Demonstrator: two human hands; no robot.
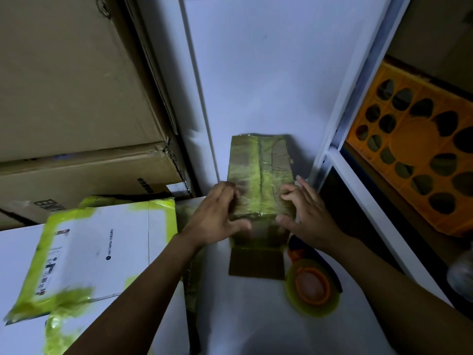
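Cardboard shows through a shiny yellow-green wrapping all over the box (259,172). It stands on the white table (250,321), close to the wall (268,73) behind it, between a shelf post (332,139) on the right and stacked cartons (76,111) on the left. The left hand (217,213) grips the box's near left corner: its fingers (227,190) are bent over the top edge and the thumb reaches across the near face. The right hand (304,213) holds the near right corner the same way, fingers curled onto the top and thumb pressed to the front. A loose brown flap (256,262) lies flat on the table at the foot of the box. Just right of the flap sits a tape roll (313,288) with an orange core. A white parcel (102,252) edged in the same yellow-green lies to the left, and an orange crate (414,155) fills the shelf at right.
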